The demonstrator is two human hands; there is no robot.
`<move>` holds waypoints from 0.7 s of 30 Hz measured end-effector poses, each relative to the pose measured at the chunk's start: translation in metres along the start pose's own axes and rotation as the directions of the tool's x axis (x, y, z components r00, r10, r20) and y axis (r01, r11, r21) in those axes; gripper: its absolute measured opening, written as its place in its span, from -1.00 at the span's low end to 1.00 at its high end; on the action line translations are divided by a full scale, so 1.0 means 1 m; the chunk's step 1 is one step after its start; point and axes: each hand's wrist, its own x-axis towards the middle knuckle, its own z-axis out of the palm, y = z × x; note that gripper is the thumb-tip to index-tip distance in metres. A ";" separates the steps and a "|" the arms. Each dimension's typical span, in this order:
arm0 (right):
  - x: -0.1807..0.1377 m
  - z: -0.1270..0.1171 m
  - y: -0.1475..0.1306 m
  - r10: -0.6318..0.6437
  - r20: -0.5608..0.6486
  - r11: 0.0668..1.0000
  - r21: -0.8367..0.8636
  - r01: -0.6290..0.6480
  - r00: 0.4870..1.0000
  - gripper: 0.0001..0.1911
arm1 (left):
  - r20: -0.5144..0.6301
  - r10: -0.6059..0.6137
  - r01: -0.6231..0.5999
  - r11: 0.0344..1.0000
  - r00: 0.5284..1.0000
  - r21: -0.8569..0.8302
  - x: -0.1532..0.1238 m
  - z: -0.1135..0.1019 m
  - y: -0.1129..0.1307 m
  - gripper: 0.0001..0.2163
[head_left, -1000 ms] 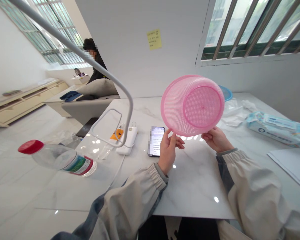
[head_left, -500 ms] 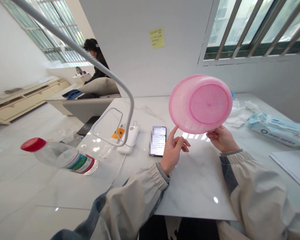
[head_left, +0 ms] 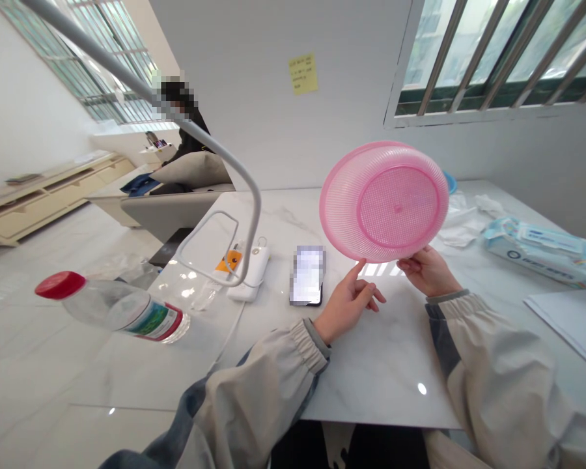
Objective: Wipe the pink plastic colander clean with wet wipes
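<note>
A round pink plastic mesh basket [head_left: 385, 202] is held up on edge above the white marble table [head_left: 371, 365], its underside facing me. My right hand [head_left: 427, 270] grips its lower rim with the fingers closed round it. My left hand [head_left: 349, 301] is just below the rim with the fingers spread, and its index fingertip touches the basket's bottom edge. A phone [head_left: 307, 275] lies flat on the table just left of my left hand.
A clear water bottle with a red cap [head_left: 112, 306] lies at the left. A white lamp arm [head_left: 176, 124] and its base [head_left: 249, 277] stand by the phone. A pack of wipes [head_left: 542, 251], crumpled plastic, a blue rim and paper [head_left: 571, 322] lie at the right. A person sits far back left.
My left hand has let go of the basket's rim and opened, dropping lower and to the right. The basket stays up in my right hand and has turned slightly.
</note>
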 end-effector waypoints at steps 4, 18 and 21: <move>0.002 -0.004 -0.001 -0.028 -0.008 1.000 -0.006 0.028 1.000 -0.52 | -0.134 0.113 -0.090 0.982 0.985 0.166 0.000 -0.003 0.002 -0.41; 0.005 -0.012 -0.007 -0.028 -0.092 0.997 0.067 0.034 0.995 -0.47 | -0.490 0.100 -0.192 0.971 0.866 -0.142 0.007 -0.005 0.015 -0.50; 0.005 -0.014 -0.007 -0.032 -0.097 0.998 0.043 0.036 0.995 -0.45 | -0.452 0.098 -0.181 0.973 0.887 -0.144 0.007 -0.005 0.016 -0.52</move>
